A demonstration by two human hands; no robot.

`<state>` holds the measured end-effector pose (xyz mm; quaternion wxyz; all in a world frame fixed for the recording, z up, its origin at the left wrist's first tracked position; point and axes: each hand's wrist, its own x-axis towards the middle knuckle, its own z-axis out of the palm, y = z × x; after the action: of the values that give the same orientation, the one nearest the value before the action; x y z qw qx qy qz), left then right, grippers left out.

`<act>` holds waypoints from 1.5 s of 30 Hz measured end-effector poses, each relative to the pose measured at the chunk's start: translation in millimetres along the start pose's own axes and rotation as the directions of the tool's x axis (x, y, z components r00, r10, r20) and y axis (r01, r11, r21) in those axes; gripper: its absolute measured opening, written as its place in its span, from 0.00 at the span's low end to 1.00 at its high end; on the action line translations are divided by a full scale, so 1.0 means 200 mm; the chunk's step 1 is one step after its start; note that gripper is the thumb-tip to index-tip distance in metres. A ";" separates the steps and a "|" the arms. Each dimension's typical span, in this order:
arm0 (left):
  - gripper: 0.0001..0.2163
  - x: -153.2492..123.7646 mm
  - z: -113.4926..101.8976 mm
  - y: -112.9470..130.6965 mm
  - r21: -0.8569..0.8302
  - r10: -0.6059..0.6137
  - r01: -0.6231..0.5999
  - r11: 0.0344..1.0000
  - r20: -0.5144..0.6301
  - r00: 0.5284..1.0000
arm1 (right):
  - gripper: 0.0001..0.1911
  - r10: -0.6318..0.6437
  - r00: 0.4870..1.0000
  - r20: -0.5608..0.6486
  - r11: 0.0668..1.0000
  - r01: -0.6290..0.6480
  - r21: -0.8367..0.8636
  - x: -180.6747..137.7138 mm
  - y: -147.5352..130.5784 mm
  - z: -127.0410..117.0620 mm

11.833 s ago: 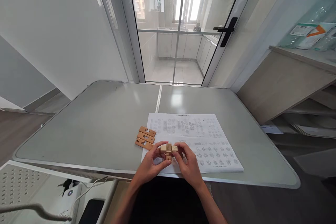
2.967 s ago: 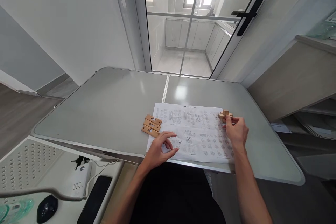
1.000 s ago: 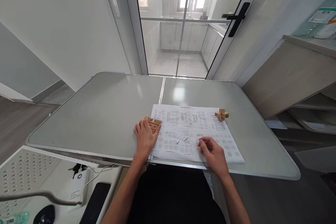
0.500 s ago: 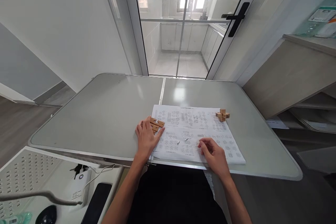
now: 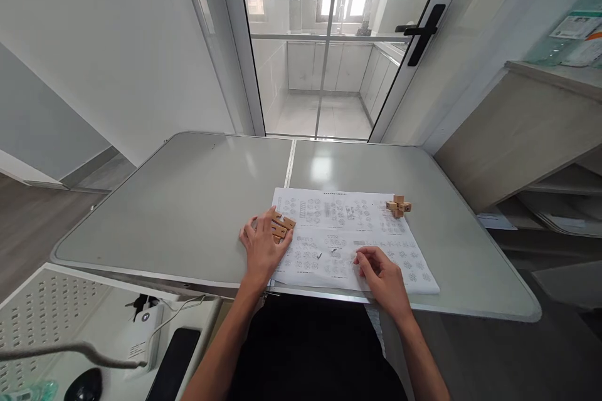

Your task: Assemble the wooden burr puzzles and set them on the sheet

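Note:
A printed sheet (image 5: 348,232) with rows of small diagrams lies on the table near its front edge. At the sheet's left side, notched wooden puzzle pieces (image 5: 282,229) sit side by side. My left hand (image 5: 263,244) curls around them, thumb on the near right and fingers on the far left, covering part of them. Over the lower right of the paper, my right hand (image 5: 380,272) has its thumb and fingertips pinched together; whether anything is between them is too small to tell. An assembled wooden burr puzzle (image 5: 398,207) stands at the sheet's upper right corner.
The pale table (image 5: 197,200) has a metal seam in the middle. On the lower left, a white cart (image 5: 117,301) bears a phone (image 5: 174,363), a power strip (image 5: 145,332) and a black mouse (image 5: 84,385). Shelves (image 5: 531,138) rise at the right, a glass door (image 5: 329,62) ahead.
My left hand has shifted slightly left, its thumb drawn in closer to the wooden pieces, which have tilted a little. My right hand keeps its pinch in nearly the same place.

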<state>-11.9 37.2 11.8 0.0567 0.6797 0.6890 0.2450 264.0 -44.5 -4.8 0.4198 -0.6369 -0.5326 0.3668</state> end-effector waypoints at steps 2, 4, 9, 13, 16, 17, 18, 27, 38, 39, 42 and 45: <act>0.30 0.00 -0.01 0.01 0.003 -0.019 0.019 1.000 -0.002 1.000 | 0.20 -0.001 1.000 -0.001 1.000 0.001 0.005 0.00 -0.01 0.00; 0.33 0.00 0.00 0.00 -0.010 -0.022 0.022 1.000 0.002 1.000 | 0.21 -0.003 1.000 0.000 1.000 0.003 0.011 0.00 -0.01 0.00; 0.36 -0.01 0.02 -0.02 -0.049 0.048 -0.048 0.998 0.011 0.999 | 0.22 -0.002 1.000 -0.004 1.000 0.002 0.014 0.00 0.00 0.00; 0.35 -0.06 0.02 -0.03 -0.045 0.102 -0.101 0.994 0.006 0.995 | 0.23 -0.012 1.000 -0.003 1.000 0.012 0.013 0.01 0.01 0.00; 0.36 -0.10 -0.01 -0.04 -0.067 0.144 -0.142 0.988 0.033 0.989 | 0.23 -0.011 1.000 -0.007 1.000 0.011 0.002 0.01 0.01 0.00; 0.36 -0.11 -0.01 -0.04 -0.082 0.169 -0.164 0.983 0.050 0.984 | 0.23 -0.009 1.000 -0.008 1.000 0.009 0.000 0.01 0.01 0.00; 0.36 -0.12 -0.02 -0.04 -0.101 0.201 -0.194 0.976 0.072 0.977 | 0.23 -0.008 1.000 -0.009 1.000 0.008 -0.002 0.01 0.01 0.00; 0.39 -0.11 0.00 0.07 -0.323 0.434 -0.349 0.880 0.248 0.866 | 0.23 -0.031 0.999 -0.023 0.999 0.031 -0.013 0.01 -0.01 0.00; 0.48 -0.13 -0.07 -0.03 -0.257 0.428 -0.370 0.893 0.227 0.875 | 0.22 -0.063 0.998 -0.015 0.990 0.061 -0.124 0.03 -0.02 0.01; 0.48 -0.13 -0.07 -0.05 -0.241 0.416 -0.364 0.900 0.218 0.883 | 0.21 -0.074 0.997 0.001 0.986 0.073 -0.153 0.03 -0.03 0.02; 0.44 -0.15 -0.06 -0.07 -0.209 0.396 -0.356 0.911 0.194 0.898 | 0.20 -0.113 0.992 0.064 0.971 0.124 -0.204 0.05 -0.08 0.07; 0.39 -0.15 -0.05 -0.08 -0.213 0.400 -0.362 0.908 0.173 0.900 | 0.18 -0.176 0.976 0.130 0.958 0.200 -0.204 0.05 -0.13 0.15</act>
<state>-27.7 6.2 6.5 0.1403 0.8162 0.5080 0.2370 228.4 -28.1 7.8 0.3511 -0.6038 -0.6498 0.2997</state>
